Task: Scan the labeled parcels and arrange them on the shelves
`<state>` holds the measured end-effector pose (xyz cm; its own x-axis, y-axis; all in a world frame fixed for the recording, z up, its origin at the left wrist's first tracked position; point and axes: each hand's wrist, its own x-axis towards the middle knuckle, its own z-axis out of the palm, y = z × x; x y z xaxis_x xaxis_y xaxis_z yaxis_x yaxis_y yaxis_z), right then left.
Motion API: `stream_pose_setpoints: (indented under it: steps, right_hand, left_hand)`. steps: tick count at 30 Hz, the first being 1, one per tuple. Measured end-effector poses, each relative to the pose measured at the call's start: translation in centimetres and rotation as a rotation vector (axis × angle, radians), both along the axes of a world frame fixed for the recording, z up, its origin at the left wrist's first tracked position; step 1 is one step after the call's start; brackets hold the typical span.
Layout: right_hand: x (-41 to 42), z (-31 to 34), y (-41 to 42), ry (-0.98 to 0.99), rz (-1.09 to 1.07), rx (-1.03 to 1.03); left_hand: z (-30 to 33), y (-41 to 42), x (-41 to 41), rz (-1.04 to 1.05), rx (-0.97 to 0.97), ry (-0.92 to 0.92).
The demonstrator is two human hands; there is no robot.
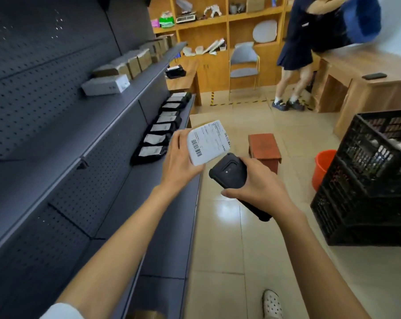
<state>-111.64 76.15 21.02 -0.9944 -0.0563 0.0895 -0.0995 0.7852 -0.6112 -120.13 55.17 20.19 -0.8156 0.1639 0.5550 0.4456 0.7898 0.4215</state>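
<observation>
My left hand (180, 158) grips a small white parcel (207, 142) whose barcode label faces up, held over the front edge of the grey shelf (169, 217). My right hand (254, 184) holds a black handheld scanner (230, 172), its head just below and touching the parcel's near edge. Several black labeled parcels (159, 137) lie in a row on the lower shelf. Brown cardboard parcels (135, 63) and a white box (106, 85) sit on the upper shelf (125, 97).
Stacked black crates (365, 180) with parcels stand at right beside an orange bucket (322, 168). A small red-brown stool (264, 149) sits on the tiled floor ahead. A person (314, 49) stands by a wooden desk (367, 88); wooden shelving and a chair (243, 65) stand behind.
</observation>
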Motion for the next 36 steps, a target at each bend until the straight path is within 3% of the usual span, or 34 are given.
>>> stream_pose_setpoints:
  steps: [8,13,20,27,36]
  right_hand:
    - [-22.3,5.1,-0.2,0.104,0.291,-0.040]
    - [-33.3,8.3,-4.3,0.228,0.473,0.056]
    - [-41.1,10.9,-14.4,0.270,0.772,0.088]
    - [-47.2,11.2,-23.1,0.301,0.937,0.073]
    - [-53.4,10.2,-28.1,0.276,1.061,0.044]
  left_hand:
    - [7.1,-1.5,-16.0,0.272,-0.073,0.128]
    - [10.6,-6.2,-20.0,0.536,-0.075,0.159]
    - [12.9,-14.9,-20.6,0.970,-0.051,0.010]
    - [12.1,-20.5,-23.9,1.177,-0.041,-0.111]
    - [11.3,-23.1,-28.9,1.365,0.067,-0.274]
